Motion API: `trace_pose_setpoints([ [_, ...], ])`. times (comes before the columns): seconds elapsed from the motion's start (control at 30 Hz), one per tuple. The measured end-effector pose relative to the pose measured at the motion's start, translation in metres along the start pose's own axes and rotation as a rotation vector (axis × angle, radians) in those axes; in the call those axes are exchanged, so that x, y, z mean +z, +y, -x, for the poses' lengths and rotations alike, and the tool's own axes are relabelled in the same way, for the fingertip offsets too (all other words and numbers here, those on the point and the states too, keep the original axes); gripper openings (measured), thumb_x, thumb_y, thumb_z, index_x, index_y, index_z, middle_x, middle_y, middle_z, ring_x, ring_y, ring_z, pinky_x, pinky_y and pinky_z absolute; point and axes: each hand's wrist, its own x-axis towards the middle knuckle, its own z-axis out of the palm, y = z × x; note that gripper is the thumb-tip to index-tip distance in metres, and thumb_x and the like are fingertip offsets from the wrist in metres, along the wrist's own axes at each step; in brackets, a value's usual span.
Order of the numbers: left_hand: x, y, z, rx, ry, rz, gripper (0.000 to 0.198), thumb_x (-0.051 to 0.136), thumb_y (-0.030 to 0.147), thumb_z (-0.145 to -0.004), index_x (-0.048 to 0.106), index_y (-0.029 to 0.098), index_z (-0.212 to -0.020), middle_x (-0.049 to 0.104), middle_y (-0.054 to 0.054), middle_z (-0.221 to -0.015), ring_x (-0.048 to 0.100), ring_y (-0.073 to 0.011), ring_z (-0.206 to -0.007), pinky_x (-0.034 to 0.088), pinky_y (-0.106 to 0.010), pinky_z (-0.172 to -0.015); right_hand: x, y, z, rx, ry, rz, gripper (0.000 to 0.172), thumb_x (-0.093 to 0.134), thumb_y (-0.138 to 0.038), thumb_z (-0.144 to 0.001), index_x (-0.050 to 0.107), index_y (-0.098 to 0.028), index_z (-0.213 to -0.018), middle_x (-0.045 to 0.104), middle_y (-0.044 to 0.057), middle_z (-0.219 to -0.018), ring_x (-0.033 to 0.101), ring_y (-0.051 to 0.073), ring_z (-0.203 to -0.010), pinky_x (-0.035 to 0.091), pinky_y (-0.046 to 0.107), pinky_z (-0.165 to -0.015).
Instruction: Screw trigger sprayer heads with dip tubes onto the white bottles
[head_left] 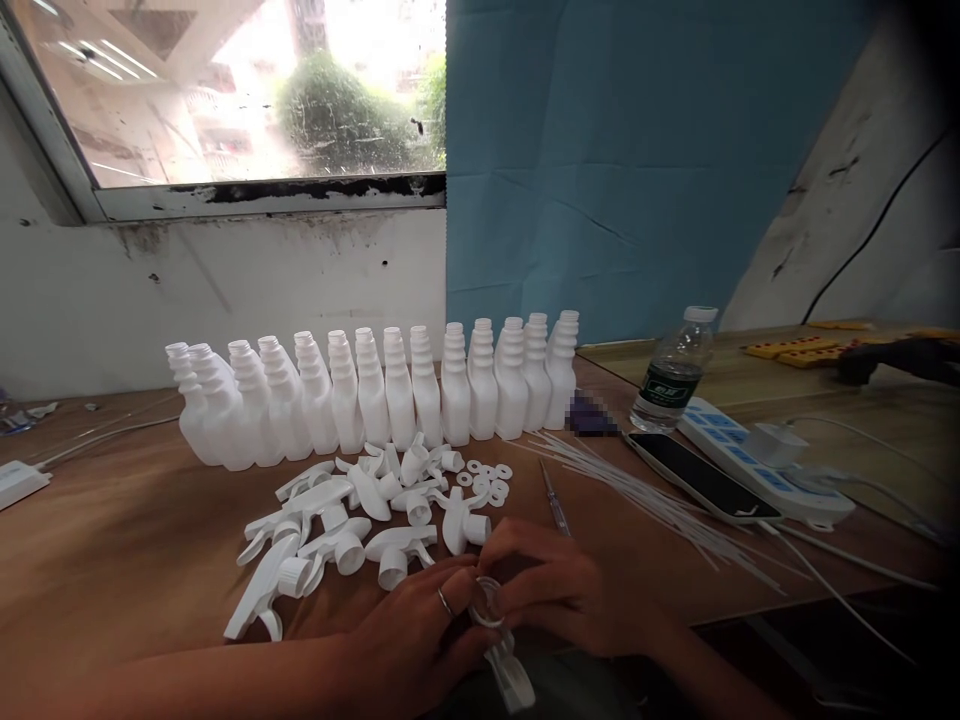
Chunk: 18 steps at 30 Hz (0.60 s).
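My left hand (pixel 420 625), with a ring on one finger, is closed around a white trigger spray head (pixel 512 680) near the table's front edge. The spray head's round collar opening faces up, and its trigger end points down toward me. My right hand (pixel 551 585) is closed too, its thumb and fingers pressed at the collar's rim; whether a small part is between them is hidden. Just beyond my hands lies a pile of white trigger spray heads (pixel 345 550). Several flat white ring washers (pixel 491 485) lie right of the pile.
A row of white spray bottles (pixel 397 390) without tops stands along the back. To the right are thin white tubes (pixel 645 490), a screwdriver (pixel 555 505), a phone (pixel 697 475), a power strip (pixel 731 450) with cables, and a water bottle (pixel 671 375).
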Motion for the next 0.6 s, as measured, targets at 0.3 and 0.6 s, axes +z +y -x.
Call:
trace_pose_setpoints([
  [0.3, 0.006, -0.006, 0.000, -0.083, 0.001, 0.014, 0.021, 0.053, 0.024, -0.092, 0.050, 0.024, -0.113, 0.062, -0.002, -0.120, 0.060, -0.0158, -0.108, 0.045, -0.026, -0.098, -0.078, 0.030, 0.033, 0.496, 0.279, 0.834, 0.022, 0.048, -0.028, -0.094, 0.070, -0.020, -0.095, 0.067, 0.010, -0.106, 0.060, 0.028, -0.102, 0.045, 0.045, -0.091],
  [0.6, 0.007, -0.006, -0.002, -0.027, 0.024, 0.017, 0.020, 0.054, 0.022, -0.090, 0.049, 0.023, -0.110, 0.063, -0.004, -0.118, 0.060, -0.0166, -0.109, 0.046, -0.026, -0.097, -0.117, 0.075, 0.087, 1.049, 0.049, 1.114, 0.022, 0.055, -0.028, -0.087, 0.074, -0.019, -0.083, 0.067, 0.013, -0.099, 0.061, 0.033, -0.100, 0.041, 0.041, -0.075],
])
